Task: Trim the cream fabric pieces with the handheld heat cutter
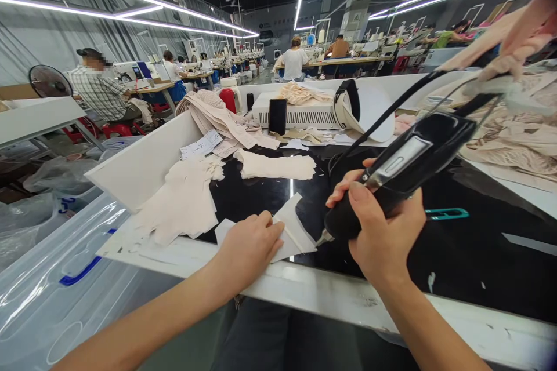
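My right hand (383, 232) is wrapped round a black hand-held cutting tool (402, 165) with a silver plate and a cable; its metal tip rests on the black table top (456, 255) beside a white fabric piece (293, 229). My left hand (250, 246) lies on that white piece with fingers curled down, pressing it to the table. A stack of cream fabric pieces (183, 200) lies left of my left hand, and another cream piece (276, 166) lies behind it.
A teal-handled tool (446, 214) lies right of my right hand. Behind are a white machine box (300, 113), a black phone (277, 116), a white band roll (348, 107), heaps of beige fabric (517, 133) and a clear plastic bin (56, 278). Other people sit at sewing tables farther back.
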The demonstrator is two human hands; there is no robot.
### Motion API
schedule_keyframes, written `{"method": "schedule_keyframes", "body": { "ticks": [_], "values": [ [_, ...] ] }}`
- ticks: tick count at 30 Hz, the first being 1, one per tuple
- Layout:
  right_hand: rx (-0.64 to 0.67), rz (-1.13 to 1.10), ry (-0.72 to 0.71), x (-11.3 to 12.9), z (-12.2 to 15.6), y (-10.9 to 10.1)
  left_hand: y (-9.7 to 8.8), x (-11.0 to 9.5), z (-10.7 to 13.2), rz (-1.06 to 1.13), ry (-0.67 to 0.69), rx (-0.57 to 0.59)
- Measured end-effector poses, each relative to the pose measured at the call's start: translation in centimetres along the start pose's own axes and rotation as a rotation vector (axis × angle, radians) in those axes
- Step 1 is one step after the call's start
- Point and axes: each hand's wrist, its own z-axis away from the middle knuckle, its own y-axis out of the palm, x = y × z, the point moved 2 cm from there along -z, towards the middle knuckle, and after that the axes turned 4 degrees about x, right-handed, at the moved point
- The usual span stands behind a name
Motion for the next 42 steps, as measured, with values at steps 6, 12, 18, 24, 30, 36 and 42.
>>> {"method": "schedule_keyframes", "body": {
  "ticks": [6, 12, 18, 24, 30, 36, 42],
  "values": [
    [0.008, 0.031, -0.018, -0.1, 0.3, -0.1, 0.5, 0.0, 0.3, -0.044, 0.007, -0.040],
    [0.004, 0.036, -0.011, 0.0, 0.3, 0.0, 1.0, -0.2, 0.9, -0.174, 0.014, -0.130],
    [-0.004, 0.031, -0.017, 0.1, 0.3, 0.1, 2.0, -2.3, 0.4, -0.159, 0.372, -0.354],
    [-0.013, 0.034, -0.011, -0.1, 0.5, -0.1, 3.6, -2.8, -1.2, -0.074, 0.634, -0.423],
    [-0.018, 0.012, 0.010, 0.0, 0.5, 0.1, 4.5, -1.1, -1.4, -0.029, 0.592, -0.459],
    [-0.018, 0.014, 0.003, 0.1, 0.6, 0.1, 4.6, -0.5, -1.0, 0.004, 0.564, -0.502],
    [-0.007, 0.019, -0.001, 0.1, 0.6, -0.1, 4.6, -0.8, -0.9, 0.029, 0.533, -0.486]
  ]
}}
